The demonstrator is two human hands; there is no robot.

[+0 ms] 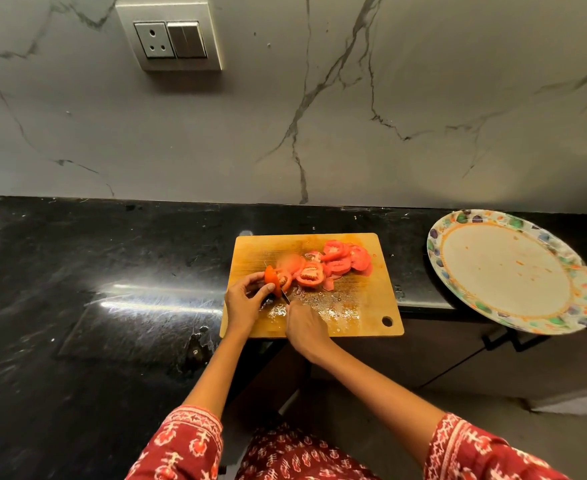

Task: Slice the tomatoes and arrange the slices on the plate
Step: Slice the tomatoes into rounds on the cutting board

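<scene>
Left hand point(245, 299) pinches the tomato end piece point(270, 277) on the cutting board point(365, 306); right hand point(304, 327) grips the knife point(285, 296), blade at the cut. Cut slices point(337, 259) piled behind; plate point(514, 271) on the counter point(112, 271), well apart. Stub looks soft, wet, slippery (juice pooled): hold by skin, fingertips curled back.

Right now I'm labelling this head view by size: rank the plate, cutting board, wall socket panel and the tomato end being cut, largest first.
1. Plate and cutting board: too alike to rank, and the wide-angle lens stretches the plate.
2. Wall socket panel
3. Tomato end
</scene>
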